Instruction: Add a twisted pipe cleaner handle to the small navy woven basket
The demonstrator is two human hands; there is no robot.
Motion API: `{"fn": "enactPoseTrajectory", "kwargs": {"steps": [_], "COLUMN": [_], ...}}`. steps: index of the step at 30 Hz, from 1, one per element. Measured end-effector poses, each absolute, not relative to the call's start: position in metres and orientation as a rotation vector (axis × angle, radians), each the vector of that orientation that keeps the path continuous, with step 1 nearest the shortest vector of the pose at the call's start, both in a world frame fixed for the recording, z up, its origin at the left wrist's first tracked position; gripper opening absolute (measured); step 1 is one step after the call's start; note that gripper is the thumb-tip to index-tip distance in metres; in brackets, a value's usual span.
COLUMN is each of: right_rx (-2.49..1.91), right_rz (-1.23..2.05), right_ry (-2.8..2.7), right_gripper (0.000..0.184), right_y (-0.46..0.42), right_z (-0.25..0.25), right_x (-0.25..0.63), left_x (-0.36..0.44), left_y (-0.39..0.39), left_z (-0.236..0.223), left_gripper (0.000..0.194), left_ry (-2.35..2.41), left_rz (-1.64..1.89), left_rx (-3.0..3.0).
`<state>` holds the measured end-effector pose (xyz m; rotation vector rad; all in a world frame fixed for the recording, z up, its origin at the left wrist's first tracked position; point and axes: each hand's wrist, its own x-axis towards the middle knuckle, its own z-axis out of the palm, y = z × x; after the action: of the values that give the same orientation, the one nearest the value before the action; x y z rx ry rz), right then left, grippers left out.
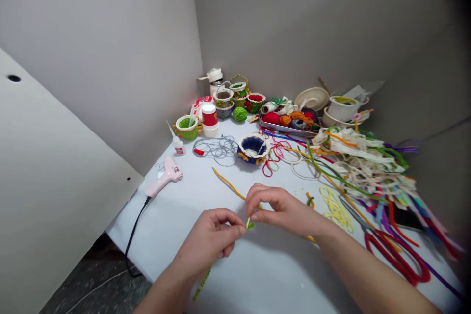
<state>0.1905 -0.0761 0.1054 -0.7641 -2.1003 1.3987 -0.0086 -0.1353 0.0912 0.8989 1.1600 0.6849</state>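
My left hand (211, 235) pinches the green tip of a thin green-and-yellow wrapped stem (202, 284), whose other end hangs below my wrist. Beside it, my right hand (277, 208) has thumb and forefinger closed on a short yellow strand (248, 222) at that tip. The two hands nearly touch over the white table. Under the right hand runs an orange-yellow fuzzy stem (228, 184), partly covered by the fingers. Just beyond stands a small dark blue basket (252, 157) with a white braided rim. Loose pale yellow yarn (336, 211) lies right of my right hand.
Red-handled scissors (397, 255) lie at the right, near a heap of cords and stems (360, 157). At the left are a pink glue gun (165, 176) and a glue bottle (178, 145). Small baskets (224, 98) and a yarn tray (289, 129) stand along the back.
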Motion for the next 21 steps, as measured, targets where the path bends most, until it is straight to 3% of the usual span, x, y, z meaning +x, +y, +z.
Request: {"fn": "enactPoseTrajectory", "kwargs": {"steps": [12,16,21], "right_rx": [-0.912,-1.026,-1.052], "right_rz": [1.095,0.802,0.203], "right_ry": [-2.118,-2.009,-2.061], "right_gripper": [0.01,0.012,0.01], "right_y": [-0.096,-0.109,-0.12], "right_z": [0.099,0.085,0.079], "right_x": [0.18,0.17,0.162], "left_x": [-0.009,-0.003,0.004], "left_y": [-0.135,-0.133,-0.133], "left_z": [0.091,0.089,0.084], "left_gripper": [0.02,0.024,0.022], "left_ry": [1.153,1.203,1.292], "left_rz": [0.793,0.906,0.957], "left_rx": [0.787,0.725,0.773]}}
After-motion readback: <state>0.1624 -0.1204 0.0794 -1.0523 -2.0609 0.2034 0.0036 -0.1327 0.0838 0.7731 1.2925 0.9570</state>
